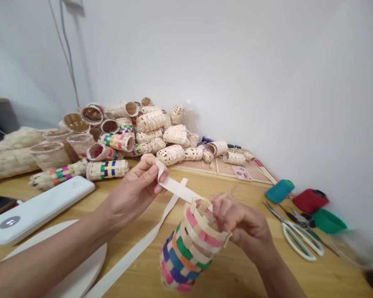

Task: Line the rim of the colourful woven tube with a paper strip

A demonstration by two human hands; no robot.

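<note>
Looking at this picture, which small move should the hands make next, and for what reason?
Probably the left hand should lay the white strip against the rim of the colourful woven basket: it pinches the strip out to one side, away from the rim, while the right hand grips at the rim and could steady it.

Bright, diffuse light. Woven basket (185, 252) below right fingers (224, 209) slightly blurred; wall (236, 82) beyond softly lit; frame edges stretched.
</note>
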